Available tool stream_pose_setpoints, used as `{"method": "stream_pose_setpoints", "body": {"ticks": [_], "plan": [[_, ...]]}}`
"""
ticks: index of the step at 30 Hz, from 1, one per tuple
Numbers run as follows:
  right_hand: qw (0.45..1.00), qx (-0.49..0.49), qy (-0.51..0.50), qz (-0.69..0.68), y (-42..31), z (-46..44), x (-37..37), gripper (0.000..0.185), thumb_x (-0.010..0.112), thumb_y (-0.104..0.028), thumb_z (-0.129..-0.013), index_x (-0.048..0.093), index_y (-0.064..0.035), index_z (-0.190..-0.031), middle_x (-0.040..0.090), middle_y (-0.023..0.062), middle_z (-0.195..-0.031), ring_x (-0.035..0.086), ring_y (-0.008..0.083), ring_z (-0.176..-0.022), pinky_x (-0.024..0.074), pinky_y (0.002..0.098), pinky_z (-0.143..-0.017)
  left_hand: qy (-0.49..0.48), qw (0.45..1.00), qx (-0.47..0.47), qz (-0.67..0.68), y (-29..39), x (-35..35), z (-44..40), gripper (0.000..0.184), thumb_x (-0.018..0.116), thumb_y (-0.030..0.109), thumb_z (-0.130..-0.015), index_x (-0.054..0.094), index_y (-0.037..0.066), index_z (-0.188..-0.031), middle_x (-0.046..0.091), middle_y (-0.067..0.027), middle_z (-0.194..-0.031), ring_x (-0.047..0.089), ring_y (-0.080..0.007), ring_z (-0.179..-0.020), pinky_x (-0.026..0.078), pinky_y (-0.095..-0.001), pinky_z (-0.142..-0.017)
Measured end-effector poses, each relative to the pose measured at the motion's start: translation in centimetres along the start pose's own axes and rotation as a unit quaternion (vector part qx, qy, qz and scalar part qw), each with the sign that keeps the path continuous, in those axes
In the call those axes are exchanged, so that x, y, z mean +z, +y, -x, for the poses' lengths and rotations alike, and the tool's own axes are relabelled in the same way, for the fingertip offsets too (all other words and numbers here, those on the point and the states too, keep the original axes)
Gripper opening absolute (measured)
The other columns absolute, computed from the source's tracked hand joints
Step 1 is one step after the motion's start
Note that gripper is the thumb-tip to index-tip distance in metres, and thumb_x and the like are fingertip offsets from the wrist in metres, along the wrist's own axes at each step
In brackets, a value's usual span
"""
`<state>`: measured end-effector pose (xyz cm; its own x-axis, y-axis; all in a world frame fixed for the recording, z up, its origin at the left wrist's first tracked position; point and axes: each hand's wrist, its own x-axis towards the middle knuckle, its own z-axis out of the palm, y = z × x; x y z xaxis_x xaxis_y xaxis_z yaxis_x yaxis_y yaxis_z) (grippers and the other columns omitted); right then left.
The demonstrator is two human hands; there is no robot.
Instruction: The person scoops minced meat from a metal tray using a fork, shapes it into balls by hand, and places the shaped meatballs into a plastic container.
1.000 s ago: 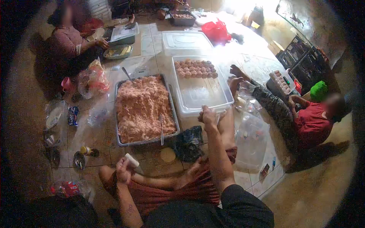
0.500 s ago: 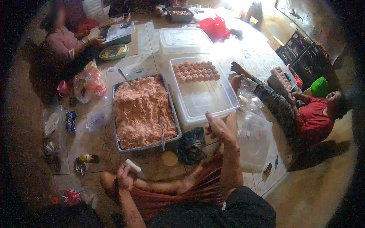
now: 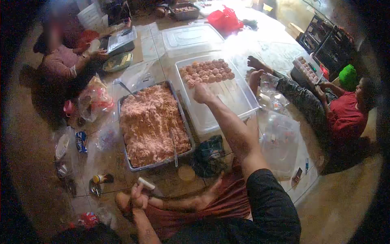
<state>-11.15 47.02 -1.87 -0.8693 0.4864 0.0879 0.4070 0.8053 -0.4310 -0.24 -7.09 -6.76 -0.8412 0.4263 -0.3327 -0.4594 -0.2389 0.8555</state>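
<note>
My left hand (image 3: 139, 198), low in front of my lap, is closed round a short white cylinder (image 3: 146, 183). My right hand (image 3: 201, 93) reaches over the clear plastic tub (image 3: 217, 105). Its fingers are bunched at a meatball (image 3: 191, 83) by the near left end of the rows; the fingertips are partly hidden. Several rows of pinkish meatballs (image 3: 211, 70) fill the far part of this tub. To its left, a grey tray (image 3: 157, 163) holds a mound of minced meat (image 3: 148, 124). One spoon (image 3: 174, 148) lies along its near right side; another spoon (image 3: 125, 86) stands in the far left corner.
A dark plastic bag (image 3: 208, 156) lies by the tray's near corner. A clear lid (image 3: 280, 136) is on the floor at right, near a seated person in red (image 3: 345, 116). Another person (image 3: 61, 65) sits at far left. A closed tub (image 3: 193, 38) stands behind.
My right hand has moved forward and left, from the tub's near edge to the meatballs. The left hand still holds the white cylinder. The whole view has shifted slightly.
</note>
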Motion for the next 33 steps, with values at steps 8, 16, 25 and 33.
{"method": "stream_pose_setpoints", "body": {"ticks": [8,16,25,33], "plan": [[0.999,-0.019,-0.021,-0.037,-2.6,2.0,-2.6,0.029,0.060,-0.012,-0.084,0.066,-0.0063,-0.112,0.068,0.0251,-0.107,0.065,0.0415,-0.103,0.0543,0.0489,-0.083,0.009,0.996,-0.082,0.046,0.3,-0.6,-0.9,0.025,0.060,0.015,-0.097,0.060,0.001,-0.118,0.068,-0.0093,-0.107,0.068,-0.0250,-0.095,0.055,-0.0407,-0.085],[0.992,0.115,-0.051,0.005,-1.9,2.4,-5.6,0.031,0.060,-0.022,-0.089,0.065,0.0006,-0.110,0.067,0.0270,-0.108,0.066,0.0390,-0.106,0.0536,0.0479,-0.089,0.068,0.993,-0.091,0.017,0.1,-0.5,-0.6,0.022,0.065,0.024,-0.093,0.065,0.006,-0.105,0.066,-0.0062,-0.095,0.064,-0.0202,-0.087,0.052,-0.0351,-0.078],[0.996,0.088,0.003,-0.006,0.5,0.8,-1.8,0.035,0.056,-0.023,-0.091,0.060,-0.0045,-0.120,0.063,0.0241,-0.122,0.061,0.0406,-0.114,0.0480,0.0500,-0.097,0.012,0.984,-0.057,-0.170,-0.6,-4.1,-0.6,0.023,0.056,0.022,-0.100,0.057,0.006,-0.117,0.068,-0.0107,-0.102,0.049,-0.0217,-0.033,0.039,-0.0323,-0.029],[0.995,0.076,0.062,-0.028,0.7,0.8,-2.3,0.027,0.062,-0.016,-0.084,0.064,-0.0021,-0.108,0.066,0.0267,-0.113,0.065,0.0422,-0.107,0.0524,0.0508,-0.089,0.005,1.000,-0.014,-0.016,-0.4,-1.1,-0.3,0.018,0.060,0.016,-0.098,0.061,0.005,-0.112,0.068,-0.0079,-0.107,0.065,-0.0230,-0.102,0.053,-0.0418,-0.093]]}}
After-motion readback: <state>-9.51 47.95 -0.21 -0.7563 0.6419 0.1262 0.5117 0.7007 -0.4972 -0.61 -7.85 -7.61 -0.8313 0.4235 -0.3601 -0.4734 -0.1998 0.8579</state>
